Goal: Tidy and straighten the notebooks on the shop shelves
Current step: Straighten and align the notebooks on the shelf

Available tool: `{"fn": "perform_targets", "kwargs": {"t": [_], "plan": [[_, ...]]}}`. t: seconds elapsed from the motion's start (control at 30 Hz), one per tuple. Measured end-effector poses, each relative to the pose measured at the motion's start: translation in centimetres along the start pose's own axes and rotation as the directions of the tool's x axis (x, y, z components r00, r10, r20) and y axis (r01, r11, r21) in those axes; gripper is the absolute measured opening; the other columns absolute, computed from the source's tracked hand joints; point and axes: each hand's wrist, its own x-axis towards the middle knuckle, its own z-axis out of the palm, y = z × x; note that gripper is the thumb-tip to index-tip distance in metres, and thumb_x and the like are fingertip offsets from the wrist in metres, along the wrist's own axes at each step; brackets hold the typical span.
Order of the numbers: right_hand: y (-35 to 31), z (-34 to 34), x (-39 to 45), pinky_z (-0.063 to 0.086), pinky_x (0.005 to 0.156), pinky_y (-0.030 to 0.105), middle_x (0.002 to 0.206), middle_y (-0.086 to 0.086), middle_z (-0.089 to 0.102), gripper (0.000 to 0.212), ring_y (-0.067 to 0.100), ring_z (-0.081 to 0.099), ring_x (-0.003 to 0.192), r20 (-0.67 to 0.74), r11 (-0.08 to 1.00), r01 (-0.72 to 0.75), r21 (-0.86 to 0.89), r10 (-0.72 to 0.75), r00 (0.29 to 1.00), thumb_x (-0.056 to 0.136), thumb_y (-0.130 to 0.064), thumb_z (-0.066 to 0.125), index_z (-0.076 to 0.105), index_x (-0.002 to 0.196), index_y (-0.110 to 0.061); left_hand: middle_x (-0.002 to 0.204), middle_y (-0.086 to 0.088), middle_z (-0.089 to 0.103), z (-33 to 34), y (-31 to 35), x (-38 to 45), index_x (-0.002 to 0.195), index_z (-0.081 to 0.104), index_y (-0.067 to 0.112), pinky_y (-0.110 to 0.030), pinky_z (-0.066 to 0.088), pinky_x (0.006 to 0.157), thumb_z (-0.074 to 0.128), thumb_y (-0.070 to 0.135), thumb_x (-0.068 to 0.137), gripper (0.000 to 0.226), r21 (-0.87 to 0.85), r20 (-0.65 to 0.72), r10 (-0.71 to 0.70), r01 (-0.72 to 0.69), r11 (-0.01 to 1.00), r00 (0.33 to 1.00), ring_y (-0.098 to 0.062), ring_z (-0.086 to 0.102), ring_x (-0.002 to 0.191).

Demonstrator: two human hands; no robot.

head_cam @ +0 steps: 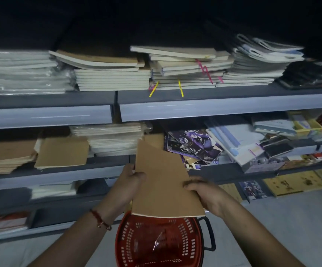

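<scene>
Hands grip one brown kraft notebook (162, 182) above the red basket (156, 245): we curl our left hand (132, 182) round its left edge and our right hand (204, 191) round its right edge. Up beyond the basket, stacked notebooks (114, 74) crowd the grey shelves (214, 110).

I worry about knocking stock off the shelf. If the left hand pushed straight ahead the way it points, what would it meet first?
Probably the front edge of the middle shelf, just beyond the left hand gripping the brown notebooks. The white notebook pile lies further back; depth is unclear.
</scene>
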Motion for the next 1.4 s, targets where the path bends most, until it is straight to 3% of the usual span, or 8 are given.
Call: {"fn": "perform_targets", "kwargs": {"t": [0.13,0.3,0.47,0.67,0.8,0.97,1.23,1.4], "plan": [[0.5,0.7,-1.4,0.052,0.057,0.026,0.091,0.01,0.073,0.025,0.019,0.068,0.073,0.05,0.996,0.091,-0.01,-0.091,0.995,0.091,0.002,0.058,0.06,0.113,-0.007,0.111,0.005,0.07,-0.2,-1.1,-2.8,0.125,0.05,0.034,-0.027,0.055,0.07,0.056,0.014,0.095,0.037,-0.02,-0.082,0.025,-0.027,0.999,0.996,-0.014,0.07,0.095],[0.5,4.2,-2.6,0.056,0.08,0.04,0.1,0.007,0.076,0.038,0.027,0.073,0.089,0.153,0.968,0.242,-0.069,-0.23,0.961,0.09,-0.001,0.061,0.061,0.119,-0.025,0.127,0.016,0.063,-1.6,-3.1,-6.1,0.141,0.042,0.039,-0.035,0.053,0.095,0.058,0.013,0.094,0.056,0.082,-0.232,0.146,-0.13,0.988,0.962,-0.009,0.063,0.114],[0.7,9.6,-4.3,0.057,0.079,0.039,0.1,-0.001,0.077,0.053,0.025,0.074,0.09,0.332,0.915,0.372,-0.155,-0.306,0.892,0.091,0.004,0.052,0.06,0.119,-0.041,0.121,0.028,0.056,-4.7,-4.4,-10.7,0.14,0.036,0.04,-0.011,0.047,0.078,0.056,0.003,0.097,0.06,0.142,-0.425,0.225,-0.181,0.973,0.877,0.022,0.055,0.101],[0.7,17.5,-5.4,0.058,0.082,0.043,0.105,-0.006,0.077,0.058,0.022,0.075,0.089,0.49,0.871,0.443,-0.214,-0.297,0.82,0.095,0.001,0.052,0.057,0.124,-0.048,0.129,0.024,0.06,-11.6,-7.0,-15.1,0.143,0.035,0.053,-0.048,0.053,0.095,0.053,0.033,0.08,0.068,0.143,-0.563,0.171,-0.108,0.984,0.809,-0.007,0.06,0.117],[0.8,24.3,-5.8,0.056,0.072,0.03,0.103,-0.005,0.077,0.06,0.02,0.074,0.091,0.537,0.871,0.446,-0.206,-0.28,0.796,0.093,0.007,0.051,0.059,0.121,-0.046,0.125,0.024,0.061,-17.0,-8.1,-17.3,0.142,0.035,0.053,-0.035,0.054,0.087,0.055,0.015,0.086,0.07,0.182,-0.642,0.21,-0.119,0.976,0.738,-0.002,0.06,0.113],[2.0,34.2,-5.2,0.052,0.096,0.05,0.111,-0.001,0.075,0.06,0.029,0.07,0.103,0.507,0.892,0.418,-0.172,-0.284,0.814,0.088,0.01,0.051,0.064,0.126,-0.035,0.118,0.022,0.064,-26.6,-10.7,-18.3,0.137,0.042,0.05,-0.029,0.052,0.083,0.051,-0.001,0.091,0.069,0.158,-0.648,0.212,-0.143,0.977,0.732,-0.003,0.062,0.108],[3.8,46.4,-5.8,0.054,0.095,0.048,0.113,-0.005,0.073,0.056,0.027,0.069,0.104,0.353,0.928,0.358,-0.102,-0.303,0.885,0.089,-0.004,0.054,0.061,0.129,-0.042,0.114,0.03,0.05,-39.2,-12.6,-17.7,0.134,0.031,0.047,-0.005,0.044,0.064,0.052,0.009,0.101,0.055,0.153,-0.566,0.247,-0.194,0.969,0.786,0.011,0.052,0.101],[2.7,49.5,-4.8,0.056,0.084,0.038,0.111,-0.004,0.075,0.053,0.027,0.069,0.103,0.28,0.944,0.317,-0.093,-0.281,0.918,0.096,0.001,0.047,0.065,0.123,-0.041,0.134,0.009,0.045,-43.7,-12.7,-15.5,0.147,0.031,0.05,-0.03,0.038,0.096,0.057,0.02,0.098,0.063,0.316,-0.462,0.322,-0.186,0.93,0.826,-0.006,0.046,0.115]]}}
